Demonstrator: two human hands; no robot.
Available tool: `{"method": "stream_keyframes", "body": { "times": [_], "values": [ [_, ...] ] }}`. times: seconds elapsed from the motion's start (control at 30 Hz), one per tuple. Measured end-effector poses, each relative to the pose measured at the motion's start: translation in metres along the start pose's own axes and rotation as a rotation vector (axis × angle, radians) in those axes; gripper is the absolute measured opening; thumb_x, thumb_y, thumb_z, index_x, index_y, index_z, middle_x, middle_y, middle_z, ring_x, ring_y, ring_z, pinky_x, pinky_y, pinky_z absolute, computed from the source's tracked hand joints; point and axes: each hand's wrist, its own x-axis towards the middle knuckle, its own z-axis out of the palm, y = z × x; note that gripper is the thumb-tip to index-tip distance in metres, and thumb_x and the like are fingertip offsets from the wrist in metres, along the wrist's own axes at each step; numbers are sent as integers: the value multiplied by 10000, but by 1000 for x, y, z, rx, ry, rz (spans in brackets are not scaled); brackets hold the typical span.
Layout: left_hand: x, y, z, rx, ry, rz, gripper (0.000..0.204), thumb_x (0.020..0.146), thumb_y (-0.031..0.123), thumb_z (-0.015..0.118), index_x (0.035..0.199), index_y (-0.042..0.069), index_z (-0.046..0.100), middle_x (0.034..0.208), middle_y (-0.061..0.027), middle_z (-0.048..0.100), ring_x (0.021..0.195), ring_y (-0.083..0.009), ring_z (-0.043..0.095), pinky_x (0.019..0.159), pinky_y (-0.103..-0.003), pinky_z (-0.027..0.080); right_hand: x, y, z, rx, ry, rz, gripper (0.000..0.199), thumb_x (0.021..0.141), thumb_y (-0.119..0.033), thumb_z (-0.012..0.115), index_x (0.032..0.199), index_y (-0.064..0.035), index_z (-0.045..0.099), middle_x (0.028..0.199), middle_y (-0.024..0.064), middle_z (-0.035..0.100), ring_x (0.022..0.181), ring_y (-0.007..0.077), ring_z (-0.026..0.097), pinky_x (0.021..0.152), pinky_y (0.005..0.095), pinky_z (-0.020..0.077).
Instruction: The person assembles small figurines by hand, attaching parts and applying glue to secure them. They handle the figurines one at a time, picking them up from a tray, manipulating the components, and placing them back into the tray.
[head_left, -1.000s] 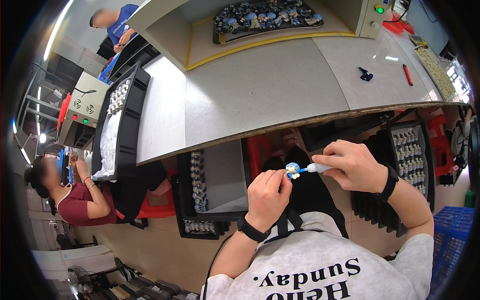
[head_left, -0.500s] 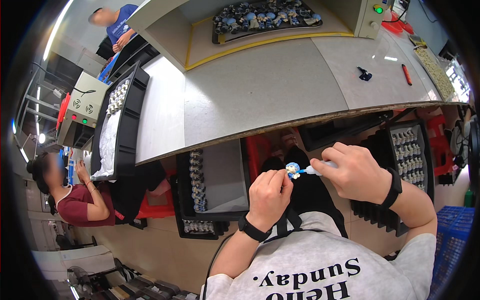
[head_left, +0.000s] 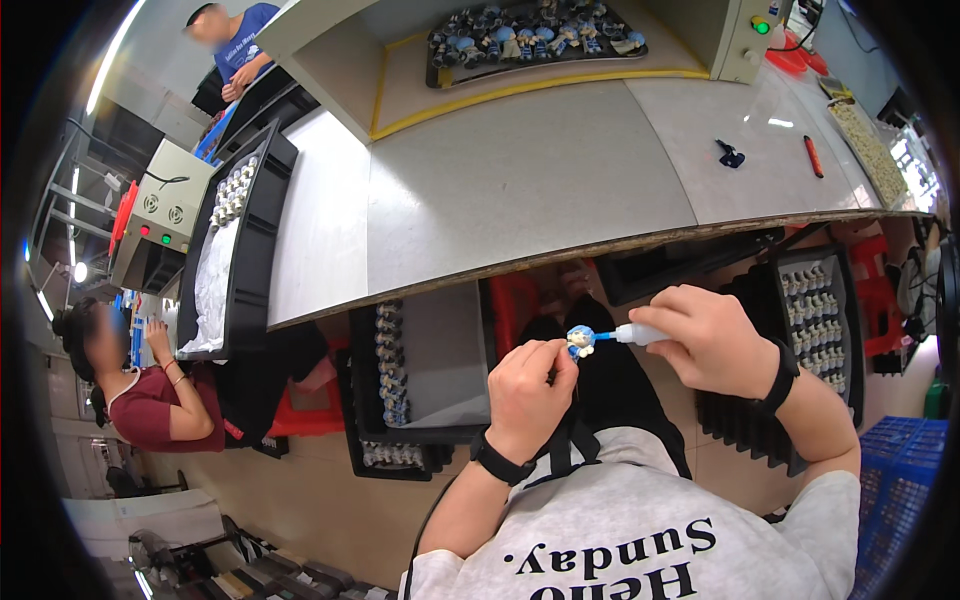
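My left hand point(head_left: 527, 388) pinches a small blue-and-white figurine point(head_left: 579, 340) between thumb and fingertips, above my lap. In my right hand point(head_left: 718, 340) is a small white squeeze bottle point(head_left: 636, 334) with a thin blue nozzle, held nearly level. The nozzle's tip points left and reaches the figurine's head, where I cannot tell touching from just short of it. My fingers hide the figurine's lower part.
Ahead lies the grey worktable point(head_left: 500, 190), with a red pen point(head_left: 813, 157) and a small dark part point(head_left: 730, 153). A box-shaped housing shelters a tray of figurines point(head_left: 540, 45). Figure-filled crates point(head_left: 393, 370) stand below on both sides. Two other people work at the left.
Both hands have shifted slightly left with the figurine and bottle. The right fingers have slid back along the bottle, so more of its white body shows.
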Motion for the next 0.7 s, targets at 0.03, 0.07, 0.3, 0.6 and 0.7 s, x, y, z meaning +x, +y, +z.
{"method": "stream_keyframes", "body": {
  "times": [0.03,0.07,0.3,0.6,0.7],
  "values": [
    [2,0,0,-29,-10,-41,39,774,-8,644,797,-6,676,672,-107,628,541,-203,603,522,-294,482,-2,5,-2,77,24,57,334,691,-59,707,1015,-40,631,846,73,610,761,261,615,629,346,509],
    [4,1,-1,-82,-23,-86,55,799,6,638,816,-21,683,664,-105,631,527,-151,594,512,-261,470,-4,13,-6,175,-9,146,327,714,-51,727,1020,-21,617,905,96,634,820,246,647,707,333,521],
    [11,9,-10,-184,-47,-184,67,810,11,636,845,-18,686,646,-104,610,517,-153,574,508,-262,451,-9,109,-42,774,605,400,389,808,18,690,1153,5,510,1018,67,632,963,134,622,837,278,509],
    [17,20,-6,-190,24,-116,59,800,-6,636,841,-17,678,667,-109,616,539,-175,578,523,-281,460,-29,280,-91,-244,697,837,544,746,-293,784,1120,28,552,976,152,646,872,244,636,795,371,513],
    [14,22,-5,-171,75,-50,81,799,-44,626,860,-48,680,682,-106,632,556,-121,580,544,-234,465,-35,295,-86,-161,767,803,552,755,-291,789,1138,29,552,1006,155,647,917,238,629,793,364,511]
  ]
}}
